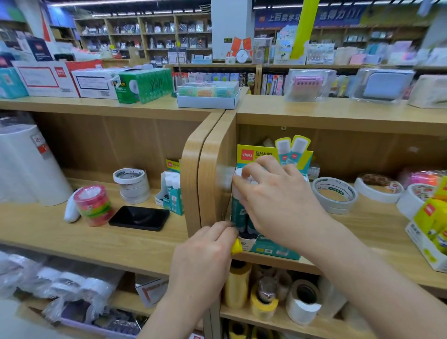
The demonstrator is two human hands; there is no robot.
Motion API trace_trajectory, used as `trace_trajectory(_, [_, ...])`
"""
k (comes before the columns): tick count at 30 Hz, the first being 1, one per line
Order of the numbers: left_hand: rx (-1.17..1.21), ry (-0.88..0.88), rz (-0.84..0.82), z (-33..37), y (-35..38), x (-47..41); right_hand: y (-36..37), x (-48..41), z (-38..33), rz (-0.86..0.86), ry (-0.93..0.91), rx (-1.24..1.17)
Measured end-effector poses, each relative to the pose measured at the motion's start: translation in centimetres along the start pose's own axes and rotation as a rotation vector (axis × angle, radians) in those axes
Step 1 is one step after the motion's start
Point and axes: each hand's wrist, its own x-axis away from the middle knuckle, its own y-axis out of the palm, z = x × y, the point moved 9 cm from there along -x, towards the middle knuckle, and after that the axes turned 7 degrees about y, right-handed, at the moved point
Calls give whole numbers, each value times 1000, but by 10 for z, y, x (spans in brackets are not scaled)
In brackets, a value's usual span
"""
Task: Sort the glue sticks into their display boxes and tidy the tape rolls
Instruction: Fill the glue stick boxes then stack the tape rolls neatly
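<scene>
To steady it, the left hand (205, 256) pinches the display box (273, 249) corner; the right hand (278, 198) grips glue sticks (238, 210), seating them.

The light was bright and even, coming from ceiling strips (125, 3) far above and beyond my grip, so shadows were soft (only a faint one under my right hand (273, 200) on the display box (273, 249)). My left hand (205, 254) and the glue sticks (238, 213) looked fairly sharp. A pale smear sat on the divider (223, 176) just left of my grip. Far to either side everything blurred, and shelf edges bowed.
</scene>
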Motion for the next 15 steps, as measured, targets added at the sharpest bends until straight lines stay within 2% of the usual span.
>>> trace_trajectory(10, [-29, 20, -38, 5, -4, -4, 4, 16, -2, -99, -51, -14])
trace_trajectory(15, [-79, 11, -39, 6, -6, -7, 0, 22, 9, -203, -53, -217])
